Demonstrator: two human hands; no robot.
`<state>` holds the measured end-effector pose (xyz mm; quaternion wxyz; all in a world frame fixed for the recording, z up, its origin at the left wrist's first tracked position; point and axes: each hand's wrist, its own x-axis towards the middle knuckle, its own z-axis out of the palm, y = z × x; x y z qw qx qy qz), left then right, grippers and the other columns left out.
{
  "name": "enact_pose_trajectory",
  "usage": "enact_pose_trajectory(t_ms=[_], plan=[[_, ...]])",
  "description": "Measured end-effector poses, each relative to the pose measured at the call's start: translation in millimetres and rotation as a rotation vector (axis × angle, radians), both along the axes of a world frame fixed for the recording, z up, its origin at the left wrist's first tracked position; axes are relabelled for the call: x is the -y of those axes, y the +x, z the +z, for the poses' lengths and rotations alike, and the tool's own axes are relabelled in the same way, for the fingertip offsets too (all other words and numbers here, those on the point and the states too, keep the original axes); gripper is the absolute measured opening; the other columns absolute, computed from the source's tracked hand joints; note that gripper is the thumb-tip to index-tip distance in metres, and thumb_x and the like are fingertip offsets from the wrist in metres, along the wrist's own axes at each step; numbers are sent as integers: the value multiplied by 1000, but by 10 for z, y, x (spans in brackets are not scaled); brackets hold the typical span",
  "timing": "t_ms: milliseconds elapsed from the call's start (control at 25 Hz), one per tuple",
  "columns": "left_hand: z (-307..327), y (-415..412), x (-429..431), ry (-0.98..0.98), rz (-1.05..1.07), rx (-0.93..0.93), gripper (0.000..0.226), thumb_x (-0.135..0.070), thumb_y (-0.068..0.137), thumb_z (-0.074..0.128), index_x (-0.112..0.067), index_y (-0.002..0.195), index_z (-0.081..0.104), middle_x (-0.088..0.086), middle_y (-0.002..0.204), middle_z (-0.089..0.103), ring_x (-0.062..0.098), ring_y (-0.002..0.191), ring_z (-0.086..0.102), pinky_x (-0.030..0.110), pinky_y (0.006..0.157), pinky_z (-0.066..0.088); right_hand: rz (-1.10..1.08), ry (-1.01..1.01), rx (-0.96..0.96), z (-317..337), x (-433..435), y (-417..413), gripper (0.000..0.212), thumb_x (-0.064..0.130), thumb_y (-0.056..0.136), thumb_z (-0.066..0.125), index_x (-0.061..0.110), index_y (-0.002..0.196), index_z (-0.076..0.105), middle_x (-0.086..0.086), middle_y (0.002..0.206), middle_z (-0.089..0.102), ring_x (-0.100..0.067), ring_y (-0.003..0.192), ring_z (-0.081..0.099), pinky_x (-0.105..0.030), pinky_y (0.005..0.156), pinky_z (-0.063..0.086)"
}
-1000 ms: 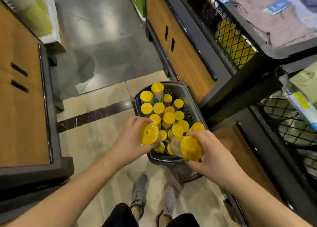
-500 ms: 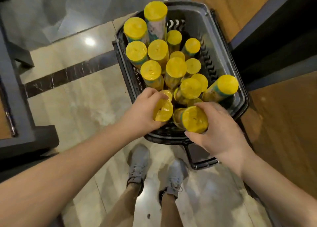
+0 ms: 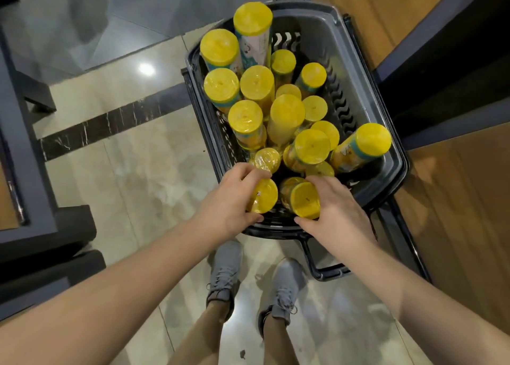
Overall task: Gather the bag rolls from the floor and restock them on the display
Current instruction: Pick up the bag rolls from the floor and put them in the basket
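A dark grey plastic basket point(image 3: 356, 60) stands on the floor, packed with several yellow bag rolls point(image 3: 287, 110) standing on end. My left hand point(image 3: 231, 199) grips one yellow roll point(image 3: 263, 196) at the basket's near left edge. My right hand point(image 3: 336, 212) grips another yellow roll point(image 3: 305, 201) beside it, at the near rim. Both held rolls sit low among the others, their round yellow ends facing me. One roll point(image 3: 361, 149) leans against the basket's right wall.
A wood-and-dark-metal display cabinet point(image 3: 441, 47) rises to the right of the basket. Another dark cabinet base point(image 3: 36, 171) stands at the left. The tiled floor point(image 3: 138, 176) carries a black stripe. My two grey shoes point(image 3: 226, 273) stand just behind the basket and its handle point(image 3: 325, 270).
The view has tilted down and closed in on the basket. Both hands have sunk lower, carrying their rolls down among the others at the basket's near end.
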<state>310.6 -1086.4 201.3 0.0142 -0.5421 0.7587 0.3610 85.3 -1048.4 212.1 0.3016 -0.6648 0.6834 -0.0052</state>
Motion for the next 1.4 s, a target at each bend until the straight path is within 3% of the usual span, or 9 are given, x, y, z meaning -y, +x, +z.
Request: enact_pose_trajectory(t_ms=[120,240,360,480,640,760,880,1040,1400], plan=[[124,-19,-2,37,-1,-17,97,-29,74,87,-38,151,30,-8,147,31,19,139,36,41,101,51,-1,16,6,85,-19,-18,88,44,80,81,24,153,36,5,147,42,-20,134,43,-40,102,47],[507,-41,44,28,-49,-1,101,-33,75,87,-37,155,25,-6,149,30,19,141,33,41,109,45,37,-16,0,453,30,-82,82,45,78,82,19,146,47,-2,139,51,-27,127,51,-44,99,49],[1327,-79,157,-17,-114,33,105,-38,74,86,-40,156,20,-4,154,24,21,144,28,39,115,37,154,-116,-130,1218,150,-147,60,45,80,78,19,130,58,-3,123,59,-30,116,58,-44,88,50],[2480,-190,384,-115,-242,129,102,-47,78,81,-44,156,16,-3,160,15,22,148,18,41,118,32,199,-266,-202,2345,373,-238,58,45,77,79,20,127,61,-4,121,59,-32,113,58,-43,84,50],[4170,-417,597,-285,-347,245,96,-57,80,75,-44,156,17,2,163,14,27,149,15,44,119,29,285,-299,-274,4107,379,-356,76,53,84,71,29,149,41,-9,152,38,-31,141,34,-44,113,35],[5203,-623,466,-403,-422,279,93,-60,83,70,-45,156,15,2,165,10,29,150,10,45,122,24,258,-325,-388,5069,48,-474,86,57,88,65,34,158,20,-10,164,14,-31,151,13,-50,122,18],[5783,-862,229,-576,-521,275,90,-64,85,63,-44,157,13,3,167,7,29,151,9,42,123,18,148,-344,-485,5626,-351,-582,89,57,90,63,36,159,10,-11,167,0,-33,153,4,-55,123,12],[6093,-1252,100,-717,-632,196,92,-69,83,62,-44,157,13,5,167,6,33,151,10,46,124,18,-40,-407,-559,6045,-750,-714,89,57,88,65,35,159,16,-13,167,6,-34,152,11,-53,122,14],[6385,-2153,-771,-763,-1191,-50,88,-67,86,60,-47,157,11,2,167,4,30,152,6,44,122,18,-748,-213,-649,6340,-2379,-565,81,54,90,64,35,157,20,-11,166,11,-31,151,12,-51,122,14]])
